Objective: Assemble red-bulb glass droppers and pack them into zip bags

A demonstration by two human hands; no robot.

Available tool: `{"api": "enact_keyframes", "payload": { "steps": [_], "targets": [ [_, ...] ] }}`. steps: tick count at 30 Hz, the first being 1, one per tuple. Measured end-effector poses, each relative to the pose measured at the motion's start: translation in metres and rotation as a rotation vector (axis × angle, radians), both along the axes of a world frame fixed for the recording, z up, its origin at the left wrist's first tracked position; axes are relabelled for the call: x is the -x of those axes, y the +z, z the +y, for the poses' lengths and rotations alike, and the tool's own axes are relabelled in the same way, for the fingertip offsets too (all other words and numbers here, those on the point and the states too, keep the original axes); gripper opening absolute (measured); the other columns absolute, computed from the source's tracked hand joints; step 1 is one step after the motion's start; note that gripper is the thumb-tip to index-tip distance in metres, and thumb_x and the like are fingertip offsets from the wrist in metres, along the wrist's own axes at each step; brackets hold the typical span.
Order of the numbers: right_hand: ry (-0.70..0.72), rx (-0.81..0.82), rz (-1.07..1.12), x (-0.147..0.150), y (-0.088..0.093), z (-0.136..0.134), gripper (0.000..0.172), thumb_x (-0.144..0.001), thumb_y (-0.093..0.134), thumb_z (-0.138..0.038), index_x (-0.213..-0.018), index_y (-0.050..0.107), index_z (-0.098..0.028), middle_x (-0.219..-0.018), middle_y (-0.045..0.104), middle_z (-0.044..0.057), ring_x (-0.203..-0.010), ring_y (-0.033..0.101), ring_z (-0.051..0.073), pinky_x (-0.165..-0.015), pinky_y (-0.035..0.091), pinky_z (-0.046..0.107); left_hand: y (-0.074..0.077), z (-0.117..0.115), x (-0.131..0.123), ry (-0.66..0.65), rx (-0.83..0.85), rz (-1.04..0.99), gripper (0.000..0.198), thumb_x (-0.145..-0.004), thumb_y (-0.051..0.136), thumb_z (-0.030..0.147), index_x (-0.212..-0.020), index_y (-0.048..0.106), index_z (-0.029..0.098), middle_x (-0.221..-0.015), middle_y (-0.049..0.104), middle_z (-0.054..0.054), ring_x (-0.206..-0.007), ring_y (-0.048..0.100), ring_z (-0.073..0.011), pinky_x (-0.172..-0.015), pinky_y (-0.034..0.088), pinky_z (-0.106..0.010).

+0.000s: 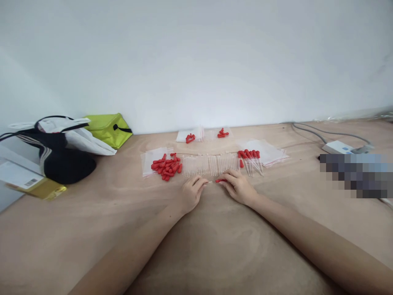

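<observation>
Head view: the left hand (192, 192) pinches a thin clear plastic-looking tube (209, 182). Its tip points at, and stands just apart from, the small red rubber bulb (221, 180) pinched by the right hand (238, 187). Pushed off-line, the tube may slip or bend and scatter the row of clear tubes (210, 164) just beyond both grips.

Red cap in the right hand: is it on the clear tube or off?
Off: a small gap shows between the red cap and the tip of the clear tube.

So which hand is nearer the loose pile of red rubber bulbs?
Left. The left hand sits just right of the pile of red rubber bulbs; the right hand is farther right, pinching a small red bulb.
</observation>
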State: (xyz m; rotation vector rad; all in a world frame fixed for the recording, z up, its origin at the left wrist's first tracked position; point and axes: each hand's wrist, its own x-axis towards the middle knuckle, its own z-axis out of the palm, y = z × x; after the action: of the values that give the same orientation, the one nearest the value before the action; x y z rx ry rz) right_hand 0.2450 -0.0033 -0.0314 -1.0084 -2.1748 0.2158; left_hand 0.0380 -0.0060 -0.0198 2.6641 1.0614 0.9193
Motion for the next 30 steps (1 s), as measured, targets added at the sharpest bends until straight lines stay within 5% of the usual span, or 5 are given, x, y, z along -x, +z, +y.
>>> {"api": "enact_keyframes", "payload": {
  "steps": [15, 30],
  "targets": [
    [0.117, -0.005, 0.029, 0.0016, 0.0053, -0.0037, 0.016, -0.086, 0.040, -0.020, -0.091, 0.056, -0.019, -0.086, 0.059, 0.006, -0.081, 0.054, 0.015, -0.073, 0.044, 0.030, -0.0009, 0.0026, 0.0000, -0.002, -0.071, 0.042, 0.023, -0.089, 0.038, 0.026, -0.093, 0.060, 0.018, -0.080, 0.063, -0.003, -0.074, 0.058, -0.0148, -0.068, 0.045, -0.028],
    [0.208, -0.109, 0.107, 0.0033, 0.0015, -0.0010, 0.018, -0.085, 0.044, -0.025, -0.091, 0.060, -0.018, -0.082, 0.064, 0.006, -0.076, 0.056, 0.015, -0.071, 0.044, 0.031, -0.0009, 0.0009, -0.0038, -0.118, -0.063, -0.166, 0.016, -0.085, 0.047, 0.019, -0.089, 0.061, 0.015, -0.078, 0.066, -0.005, -0.072, 0.060, -0.0128, -0.066, 0.050, -0.025]
  ]
}}
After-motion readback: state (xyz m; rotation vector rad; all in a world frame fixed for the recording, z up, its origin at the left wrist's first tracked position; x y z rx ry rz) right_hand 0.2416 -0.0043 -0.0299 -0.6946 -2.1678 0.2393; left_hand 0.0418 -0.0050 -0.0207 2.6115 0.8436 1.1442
